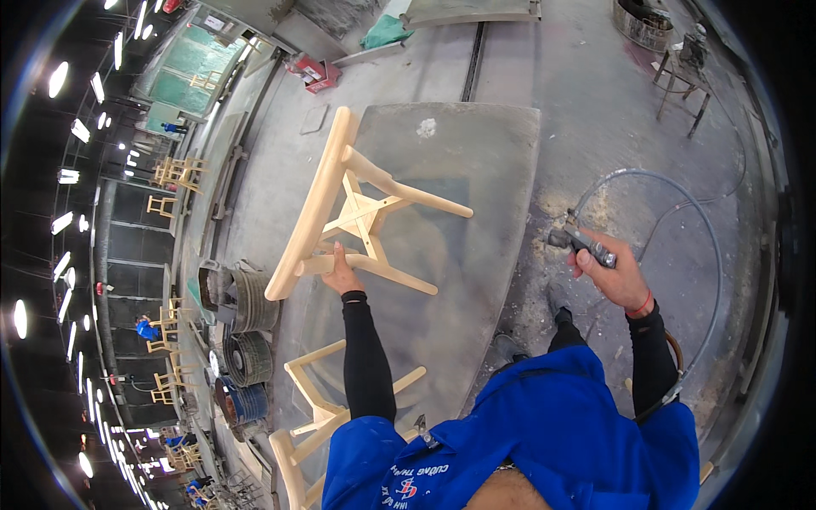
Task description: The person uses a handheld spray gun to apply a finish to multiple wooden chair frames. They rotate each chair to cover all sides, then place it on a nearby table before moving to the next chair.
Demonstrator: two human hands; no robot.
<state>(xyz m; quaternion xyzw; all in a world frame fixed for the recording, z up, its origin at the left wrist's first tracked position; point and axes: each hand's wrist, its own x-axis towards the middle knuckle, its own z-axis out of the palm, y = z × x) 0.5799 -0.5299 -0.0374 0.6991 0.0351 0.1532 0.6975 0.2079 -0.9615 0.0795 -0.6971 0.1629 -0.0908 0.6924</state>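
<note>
A pale wooden chair frame (pixel 316 200) is tilted over a large grey board, with its cross braces and a small square panel showing. My left hand (pixel 342 274) is closed around one of its legs near the thick rail, the thumb in sight. Off to the right, my right hand (pixel 627 274) grips a metal spray gun (pixel 593 246) by its handle. The gun's nozzle end points left, apart from the chair frame. A grey hose (pixel 718 255) loops from the gun back toward my right arm.
The grey board (pixel 501 170) lies below the chair frame. More pale chair frames (pixel 310 395) stand close at lower left. Dark drums (pixel 255 299) line the left side. A red box (pixel 316 72) is at the far left, a metal stand (pixel 687 78) at the far right.
</note>
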